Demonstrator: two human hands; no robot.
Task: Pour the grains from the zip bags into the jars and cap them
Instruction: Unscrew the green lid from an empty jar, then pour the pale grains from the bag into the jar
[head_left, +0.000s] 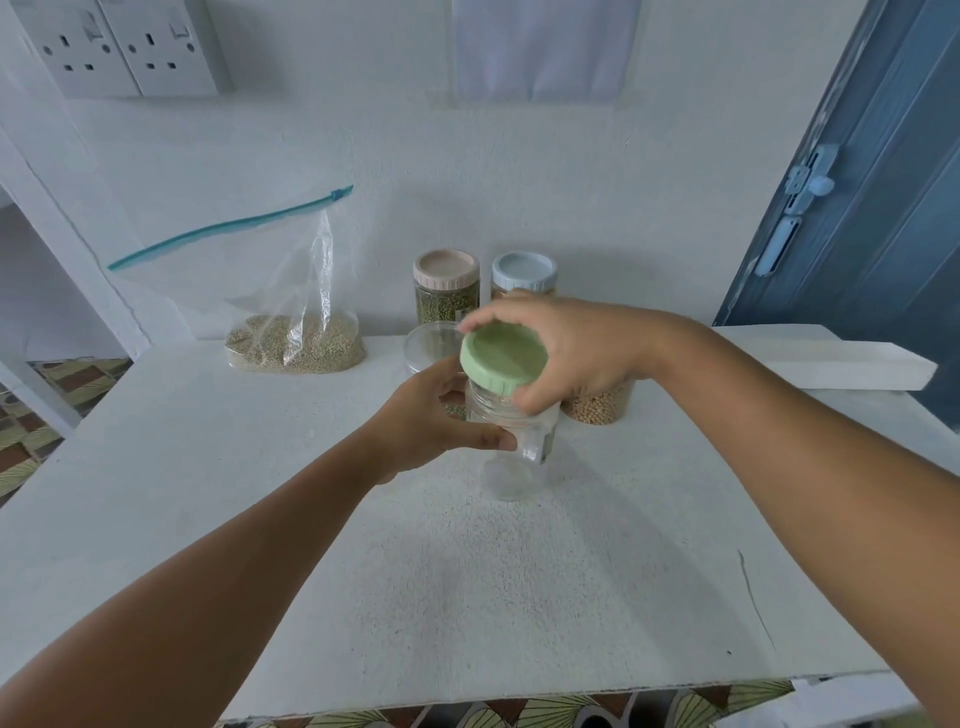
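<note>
At the far left of the white table (260, 519) a clear zip bag (291, 312) stands slumped against the wall, its pale grains settled in the bottom; its teal zip strip (228, 226) runs as a long slant, low at the left end and rising to the slider at the right. Next comes the left hand (431, 421), fingers and thumb curled round the body of an empty clear jar (514, 447) that stands upright near the middle of the table, long axis vertical and mouth pointing up. Just behind that hand lies a clear round piece (428, 345), partly hidden — what it is cannot be told. Against the wall stands a jar of green grains with a pink lid (445, 269), upright; just beside it to the right is a jar with a pale blue lid (524, 271), also upright, its lower part hidden by the hand in front. The right hand (571, 353) grips a green lid (503, 362) by its rim, fingers curled over it — the lid sits tilted over the empty jar's mouth, its top face turned toward the camera; whether it is threaded on cannot be told. Below that hand a jar of tan round grains (597, 405) shows, only its lower part visible; at the far right a white block (831, 364) lies on the table before a blue door (883, 182).
</note>
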